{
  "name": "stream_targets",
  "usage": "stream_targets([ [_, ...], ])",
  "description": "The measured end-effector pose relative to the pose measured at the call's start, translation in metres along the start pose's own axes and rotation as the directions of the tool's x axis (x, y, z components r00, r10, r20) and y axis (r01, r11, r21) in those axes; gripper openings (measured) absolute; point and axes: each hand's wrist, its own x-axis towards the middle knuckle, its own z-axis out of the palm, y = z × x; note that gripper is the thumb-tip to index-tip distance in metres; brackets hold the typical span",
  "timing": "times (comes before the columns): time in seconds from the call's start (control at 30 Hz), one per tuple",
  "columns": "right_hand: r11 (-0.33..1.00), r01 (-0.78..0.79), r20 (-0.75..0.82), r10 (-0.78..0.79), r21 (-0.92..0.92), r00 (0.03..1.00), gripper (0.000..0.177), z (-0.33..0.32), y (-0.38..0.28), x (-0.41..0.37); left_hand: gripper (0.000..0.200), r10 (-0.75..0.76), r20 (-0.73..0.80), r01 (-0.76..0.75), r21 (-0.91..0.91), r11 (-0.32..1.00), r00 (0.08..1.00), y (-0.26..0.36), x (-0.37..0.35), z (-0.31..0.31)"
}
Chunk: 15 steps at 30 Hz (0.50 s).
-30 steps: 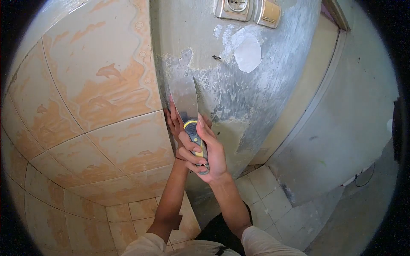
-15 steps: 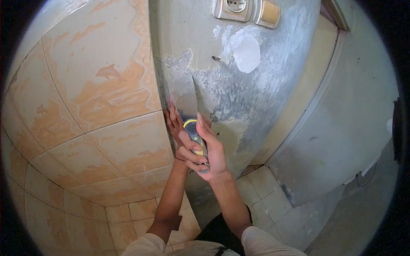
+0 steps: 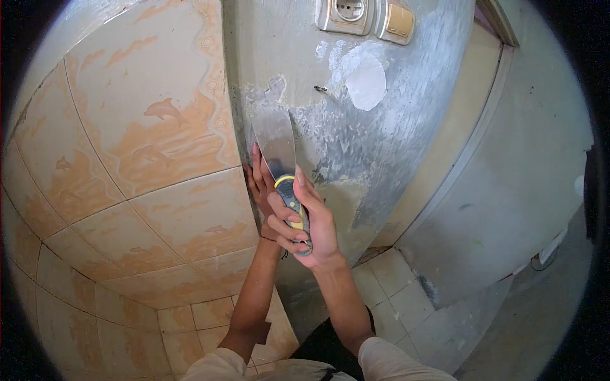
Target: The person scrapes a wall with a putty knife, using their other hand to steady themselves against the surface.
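Note:
My right hand [image 3: 318, 222] is wrapped around the grey-and-yellow handle of a putty knife [image 3: 277, 143]. Its wide metal blade points up and lies at or close to the patchy grey wall [image 3: 337, 136], beside the edge of the tiling. Behind the knife, my left hand [image 3: 259, 181] rests with fingers stretched out against the wall by the tile edge. Part of that hand is hidden by the knife and my right hand. Around the blade, paint is worn off, leaving rough, mottled patches.
Peach dolphin-patterned tiles [image 3: 152, 120] cover the left wall. Higher up are a power socket [image 3: 350, 7] and a light switch [image 3: 398, 22], above a white filler patch [image 3: 366, 82]. A small dark fixing [image 3: 321, 89] sticks out nearby. To the right stands a door [image 3: 489, 190].
The putty knife and my right hand have shifted very slightly, with the blade a little higher and to the right. My left hand stays about where it was.

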Motion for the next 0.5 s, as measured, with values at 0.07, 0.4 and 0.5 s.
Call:
stream_targets([
  [0.07,1.0,0.014,0.022,-0.014,0.009,1.0,0.029,0.002,0.001,0.0,0.062,0.01,0.003,-0.01,-0.002,1.0,1.0,0.004,0.007,-0.008],
  [0.4,1.0,-0.001,-0.009,0.001,-0.006,1.0,0.025,-0.008,0.002,-0.005,0.059,0.044,-0.015,-0.043,0.08,0.996,0.999,0.013,0.013,-0.014],
  [0.5,0.99,0.016,-0.056,-0.024,-0.141,0.998,0.033,-0.007,0.001,-0.006,0.056,0.072,-0.003,-0.071,0.124,0.99,0.997,0.009,0.012,-0.013],
])
